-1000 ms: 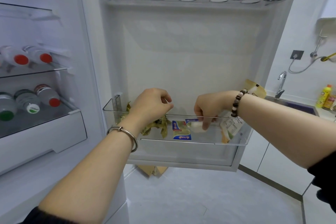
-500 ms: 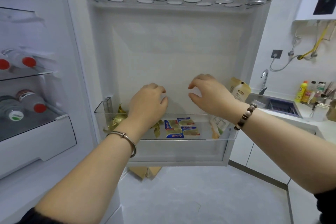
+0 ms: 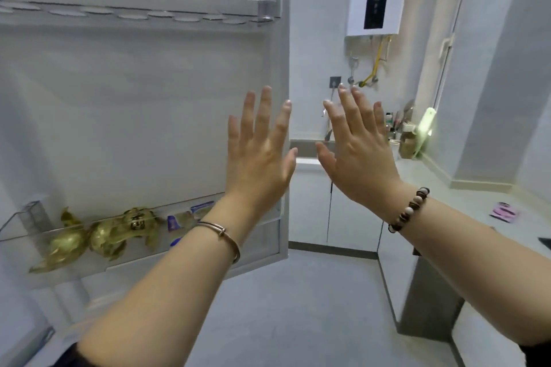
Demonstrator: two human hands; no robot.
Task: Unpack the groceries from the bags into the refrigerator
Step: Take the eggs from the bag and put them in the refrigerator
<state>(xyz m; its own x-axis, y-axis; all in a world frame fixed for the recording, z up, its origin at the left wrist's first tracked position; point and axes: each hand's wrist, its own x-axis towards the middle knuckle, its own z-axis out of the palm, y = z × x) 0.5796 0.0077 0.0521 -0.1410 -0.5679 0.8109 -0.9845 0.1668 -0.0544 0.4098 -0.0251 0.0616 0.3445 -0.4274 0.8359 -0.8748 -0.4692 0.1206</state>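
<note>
Both hands up and empty: left hand [image 3: 259, 155] and right hand [image 3: 359, 158] side by side at centre, apart, fingers straight and spread, holding nothing. Groceries already stowed sit at 8 o'clock in the door bin [image 3: 265, 231] of the open fridge door [image 3: 134, 98]: gold-wrapped items [image 3: 119, 232] on the left, blue-and-white packets [image 3: 179, 222] just beside them, partly hidden behind the left wrist. The bags aren't in view, so can't tell what's left to unpack. Looks like the gap between items, i.e. time to fetch the next one, prob. from the table [image 3: 447, 188] side at 3 o'clock. To do it well: leave the door wide open, take one item w/ a firm hold, and bring it in over the bin's rim, not through the front wall. There's room at the bin's right end, so fill there; don't crush the soft gold wrappers.
</note>
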